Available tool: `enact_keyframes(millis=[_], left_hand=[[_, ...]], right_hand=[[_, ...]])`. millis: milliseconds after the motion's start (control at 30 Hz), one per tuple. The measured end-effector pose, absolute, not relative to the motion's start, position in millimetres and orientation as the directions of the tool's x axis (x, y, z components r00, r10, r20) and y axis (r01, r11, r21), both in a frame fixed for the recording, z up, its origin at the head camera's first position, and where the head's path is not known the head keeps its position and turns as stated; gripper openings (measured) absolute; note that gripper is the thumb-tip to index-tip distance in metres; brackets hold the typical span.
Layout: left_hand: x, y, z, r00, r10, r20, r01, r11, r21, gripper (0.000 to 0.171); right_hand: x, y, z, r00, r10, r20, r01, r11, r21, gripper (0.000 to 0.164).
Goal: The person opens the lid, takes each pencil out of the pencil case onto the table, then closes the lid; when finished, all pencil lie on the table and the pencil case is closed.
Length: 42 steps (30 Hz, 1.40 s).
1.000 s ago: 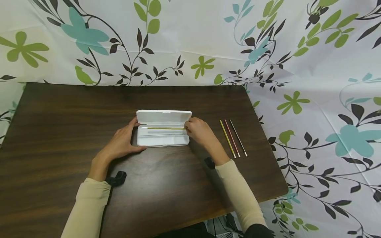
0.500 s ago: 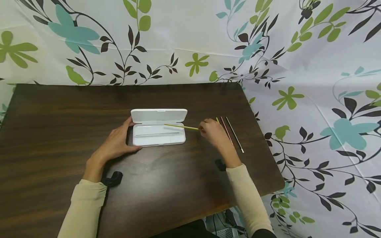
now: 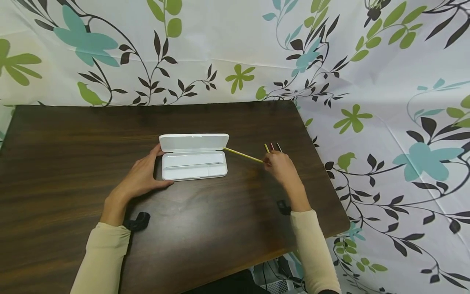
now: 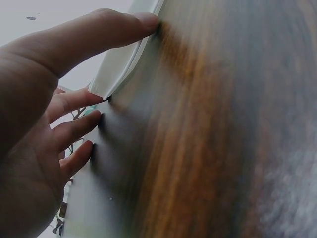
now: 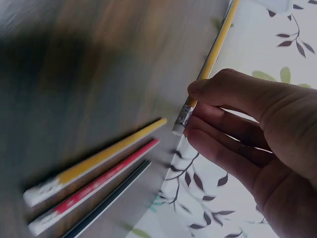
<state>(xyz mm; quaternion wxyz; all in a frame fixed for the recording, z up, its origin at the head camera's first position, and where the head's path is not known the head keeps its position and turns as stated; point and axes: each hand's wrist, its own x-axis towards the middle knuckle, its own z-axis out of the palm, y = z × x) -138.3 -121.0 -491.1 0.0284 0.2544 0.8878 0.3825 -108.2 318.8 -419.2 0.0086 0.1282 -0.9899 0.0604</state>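
Note:
A white pencil case (image 3: 194, 158) lies on the table with its lid (image 3: 193, 143) raised at the back. My left hand (image 3: 138, 173) grips the left end of the case, thumb at the near corner and a finger at the far corner. My right hand (image 3: 284, 169) pinches a yellow pencil (image 3: 243, 154) near its white eraser and metal band. Its other end points left toward the lid's right edge. Beside and partly under that hand, a second yellow pencil (image 5: 106, 159), a red pencil (image 5: 99, 186) and a dark pencil (image 5: 106, 201) lie side by side on the table.
The dark wooden table (image 3: 80, 163) ends at the right edge, not far past the pencils. A white leaf-patterned cloth (image 3: 205, 41) hangs behind and to the right. Cables (image 3: 273, 273) show below the front edge.
The right hand has moved right, drawing the yellow pencil from over the case, and now overlaps the row of pencils. The left hand still holds the case; the view has shifted slightly.

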Motion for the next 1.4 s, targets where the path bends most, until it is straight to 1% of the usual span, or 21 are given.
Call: enact_keyframes(millis=[267, 567, 667, 800, 900, 1000, 1067, 1233, 1400], left_hand=[[-137, -121, -491, -0.867, 0.475, 0.153, 0.434, 0.565, 0.702, 0.127], [-138, -121, -492, -0.863, 0.479, 0.159, 0.440, 0.561, 0.701, 0.128], [-139, -121, -493, -0.864, 0.479, 0.154, 0.435, 0.559, 0.706, 0.128], [-139, -121, -493, -0.867, 0.477, 0.143, 0.426, 0.563, 0.709, 0.127], [-139, -121, -493, -0.870, 0.474, 0.139, 0.421, 0.564, 0.711, 0.127], [-139, -121, -492, -0.871, 0.472, 0.140, 0.419, 0.562, 0.713, 0.126], [-139, -121, -492, -0.870, 0.471, 0.142, 0.421, 0.561, 0.713, 0.126], [-139, -121, -492, -0.870, 0.472, 0.141, 0.421, 0.565, 0.710, 0.126], [-139, -121, -492, -0.869, 0.475, 0.141, 0.424, 0.564, 0.708, 0.126]], right_hand=[[-93, 347, -423, -0.985, -0.165, 0.044, -0.170, 0.971, -0.167, 0.006], [-80, 370, -424, -0.999, 0.049, 0.020, 0.045, 0.986, -0.162, 0.008], [-77, 375, -425, -0.996, 0.083, 0.015, 0.080, 0.984, -0.161, 0.008], [-73, 382, -426, -0.992, 0.127, 0.007, 0.124, 0.979, -0.164, 0.004], [-70, 386, -426, -0.986, 0.165, -0.002, 0.163, 0.971, -0.177, 0.010], [-69, 388, -427, -0.982, 0.189, -0.008, 0.187, 0.964, -0.191, 0.017], [-69, 389, -427, -0.980, 0.197, -0.017, 0.196, 0.961, -0.194, 0.018], [-68, 389, -429, -0.979, 0.200, -0.042, 0.204, 0.959, -0.197, 0.006], [-68, 389, -428, -0.983, 0.183, -0.023, 0.184, 0.962, -0.201, 0.007]])
